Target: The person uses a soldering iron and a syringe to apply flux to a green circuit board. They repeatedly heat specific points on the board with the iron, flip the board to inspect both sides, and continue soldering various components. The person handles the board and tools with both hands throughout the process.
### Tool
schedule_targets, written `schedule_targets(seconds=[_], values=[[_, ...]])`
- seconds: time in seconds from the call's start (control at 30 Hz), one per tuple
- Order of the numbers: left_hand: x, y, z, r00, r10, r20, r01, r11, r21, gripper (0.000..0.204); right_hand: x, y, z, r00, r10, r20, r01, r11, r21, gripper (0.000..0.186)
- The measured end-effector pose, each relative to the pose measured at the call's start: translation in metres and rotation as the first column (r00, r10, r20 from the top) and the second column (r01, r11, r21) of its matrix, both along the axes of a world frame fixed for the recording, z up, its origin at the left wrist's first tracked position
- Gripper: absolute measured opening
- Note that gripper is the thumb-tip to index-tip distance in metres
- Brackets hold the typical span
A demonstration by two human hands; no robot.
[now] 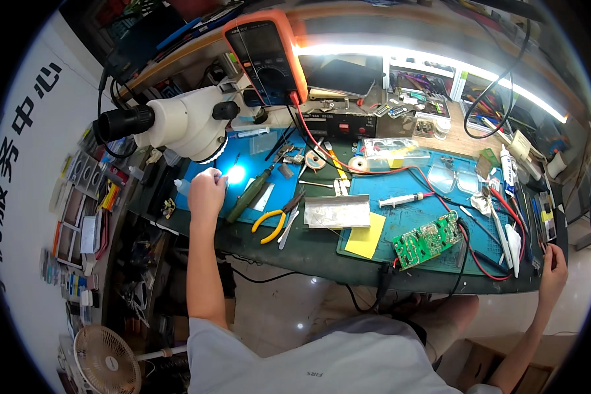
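Note:
Under the white microscope (189, 125) at the left, my left hand (207, 190) is closed beside a bright light spot on the blue mat (207, 172). Its fingers curl inward, and what they hold, if anything, is hidden. Far to the right, at the bench edge, my right hand (554, 264) has its fingers pressed together near thin dark tools; whether one is between them is too small to tell. A green circuit board (427, 240) lies near the front edge, between the hands. A dark green pen-shaped tool (251, 193) rests just right of my left hand.
Yellow-handled pliers (274, 220), a metal tray (337, 213), yellow paper (365, 236) and a syringe (401, 199) lie on the bench. An orange multimeter (264, 56) stands over the back, its red lead (381, 172) crossing the mat. Shelves (79, 217) fill the left; a fan (107, 361) stands below.

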State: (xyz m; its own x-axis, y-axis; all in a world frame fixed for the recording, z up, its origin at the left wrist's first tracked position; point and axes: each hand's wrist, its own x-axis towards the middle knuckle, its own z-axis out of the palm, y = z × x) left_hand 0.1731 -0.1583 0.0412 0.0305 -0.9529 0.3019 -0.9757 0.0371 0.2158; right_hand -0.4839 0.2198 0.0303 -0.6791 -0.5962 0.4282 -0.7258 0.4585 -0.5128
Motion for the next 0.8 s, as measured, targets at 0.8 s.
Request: schedule_targets(seconds=[0.8], values=[[-0.086, 0.148, 0.006, 0.840, -0.435, 0.323, 0.404, 0.900, 0.163, 0.020, 0.008, 0.009, -0.011, 0.999, -0.005, 0.041, 0.005, 1.000, -0.003, 0.022]])
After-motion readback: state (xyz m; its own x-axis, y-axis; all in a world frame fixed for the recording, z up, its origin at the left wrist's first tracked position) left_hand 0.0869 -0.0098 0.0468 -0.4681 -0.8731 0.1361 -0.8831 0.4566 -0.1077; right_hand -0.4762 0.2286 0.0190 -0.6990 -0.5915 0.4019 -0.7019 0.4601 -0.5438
